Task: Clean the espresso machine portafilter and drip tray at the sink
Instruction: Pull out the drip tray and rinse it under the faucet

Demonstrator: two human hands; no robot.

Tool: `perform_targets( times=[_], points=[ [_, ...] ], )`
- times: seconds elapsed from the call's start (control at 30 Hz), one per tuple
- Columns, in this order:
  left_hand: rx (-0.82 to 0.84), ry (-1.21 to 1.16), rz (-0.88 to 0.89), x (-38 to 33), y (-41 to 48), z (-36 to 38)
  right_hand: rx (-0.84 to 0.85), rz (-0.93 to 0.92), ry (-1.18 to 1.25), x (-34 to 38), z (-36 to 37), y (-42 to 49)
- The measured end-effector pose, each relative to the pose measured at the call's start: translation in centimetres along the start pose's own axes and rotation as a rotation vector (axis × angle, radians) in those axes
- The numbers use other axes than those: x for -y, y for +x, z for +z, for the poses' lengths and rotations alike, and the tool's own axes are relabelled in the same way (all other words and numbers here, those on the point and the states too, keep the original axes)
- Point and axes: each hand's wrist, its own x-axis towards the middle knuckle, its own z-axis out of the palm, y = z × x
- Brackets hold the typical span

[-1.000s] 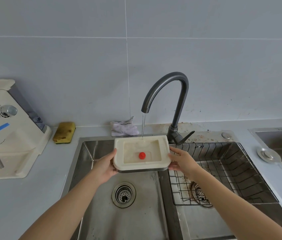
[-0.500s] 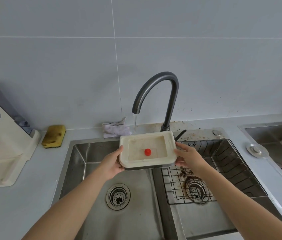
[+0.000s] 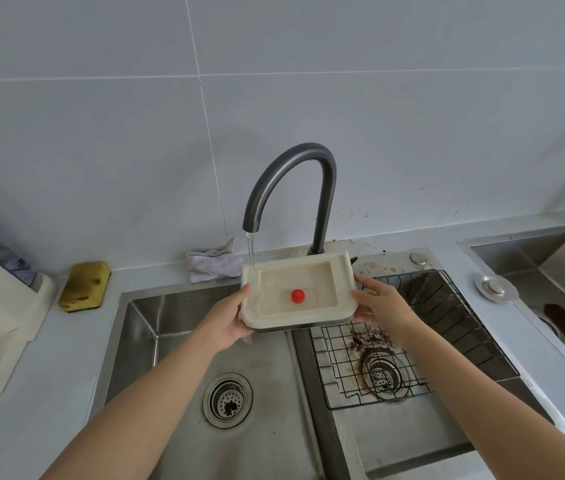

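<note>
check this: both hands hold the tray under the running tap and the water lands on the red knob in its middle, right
Not quite. The head view shows the water hitting the far left corner of the tray, not the red knob, which sits apart near the middle. Otherwise right: the left hand and the right hand hold the tray under the running tap.
</note>
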Motion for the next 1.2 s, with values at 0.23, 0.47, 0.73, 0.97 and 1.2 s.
perform_targets(
  times=[0.23, 0.47, 0.73, 0.97, 1.2],
  points=[
    [0.070, 0.070, 0.063, -0.7, -0.1, 1.1, -0.017, -0.054, 0.058, -0.4, -0.6, 0.2],
    [0.136, 0.066, 0.183, -1.8, -0.2, 0.8, -0.030, -0.144, 0.093, -1.0, -0.2, 0.8],
    [0.143, 0.061, 0.212, -1.9, -0.8, -0.9, 0.002, -0.182, 0.115, -1.9, 1.3, 1.3],
    [0.107, 0.037, 0.194, -0.9, -1.2, -2.8, 0.026, -0.148, 0.109, -2.5, 2.7, 1.3],
    [-0.003, 0.072, 0.213, -1.0, -2.1, -4.2, 0.043, -0.079, 0.090, -3.3, 4.5, 1.9]
  ],
)
